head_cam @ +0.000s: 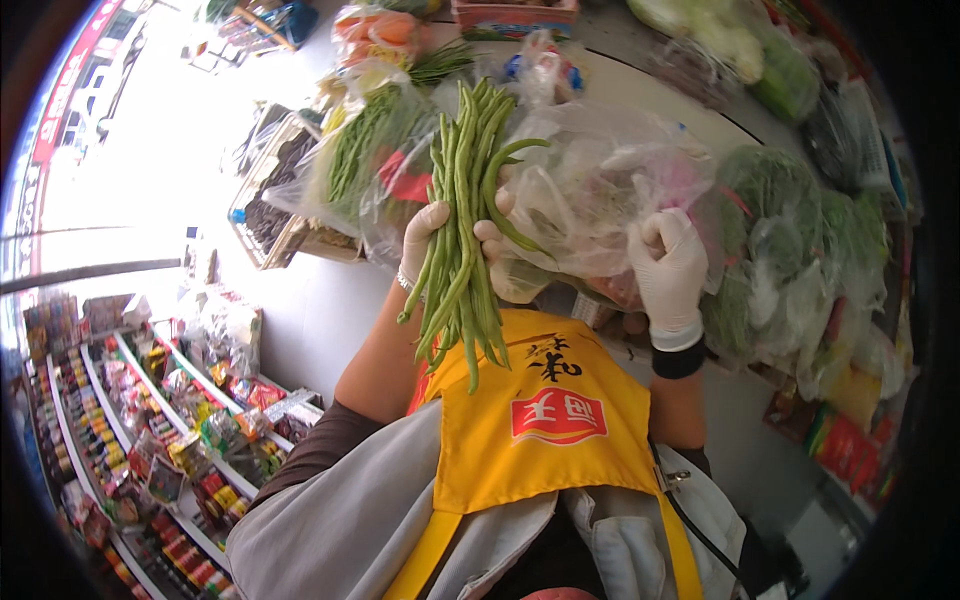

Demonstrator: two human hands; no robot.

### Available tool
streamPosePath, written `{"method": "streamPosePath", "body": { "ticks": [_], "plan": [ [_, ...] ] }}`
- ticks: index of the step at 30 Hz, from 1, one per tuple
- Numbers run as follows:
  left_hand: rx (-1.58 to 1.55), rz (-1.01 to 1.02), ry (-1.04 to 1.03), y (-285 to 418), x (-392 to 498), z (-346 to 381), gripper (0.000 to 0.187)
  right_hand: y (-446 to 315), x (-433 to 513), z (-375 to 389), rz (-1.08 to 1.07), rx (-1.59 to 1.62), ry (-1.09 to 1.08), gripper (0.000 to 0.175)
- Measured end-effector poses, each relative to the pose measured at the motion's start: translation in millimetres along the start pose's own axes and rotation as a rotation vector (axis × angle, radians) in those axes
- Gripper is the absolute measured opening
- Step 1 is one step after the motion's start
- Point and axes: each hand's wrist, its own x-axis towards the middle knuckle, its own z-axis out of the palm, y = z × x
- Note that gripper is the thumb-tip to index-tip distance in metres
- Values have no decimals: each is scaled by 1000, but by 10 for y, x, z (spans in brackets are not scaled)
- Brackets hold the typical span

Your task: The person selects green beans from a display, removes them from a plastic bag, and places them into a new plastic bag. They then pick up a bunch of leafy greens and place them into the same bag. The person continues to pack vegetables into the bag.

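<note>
A thick bunch of long green beans (466, 217) stands roughly upright in my left hand (424, 236), which wears a white glove. Its fingertips show on the bunch's right side, where one curved bean (491, 187) sticks out. My right hand (671, 255), also gloved and with a black band at the wrist, is closed on the edge of a clear plastic bag (585, 172). Crumpled film spreads between both hands, and its contents are hard to make out. Behind the bunch, another clear bag holds thin green vegetables (367, 139).
Bagged leafy greens (772, 202) crowd the right side. A crate of dark produce (281, 191) stands at the left. Beyond lie bagged carrots (375, 34), a pink box (515, 16) and pale cabbages (705, 37). Shelves of packaged goods (161, 427) fill the lower left.
</note>
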Motion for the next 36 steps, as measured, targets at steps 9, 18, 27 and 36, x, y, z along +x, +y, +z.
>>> {"method": "streamPosePath", "body": {
  "ticks": [9,18,27,36],
  "plan": [
    [251,74,146,254,-200,179,87,-642,151,356,-19,515,-406,75],
    [707,-20,322,643,-174,237,62,-1227,250,1051,163,816,-448,79],
    [671,-136,311,1719,-699,308,61,-2027,276,1969,225,581,-252,48],
    [851,-92,431,2339,-986,357,49,-2634,378,2670,341,777,-147,40]
  ]
}}
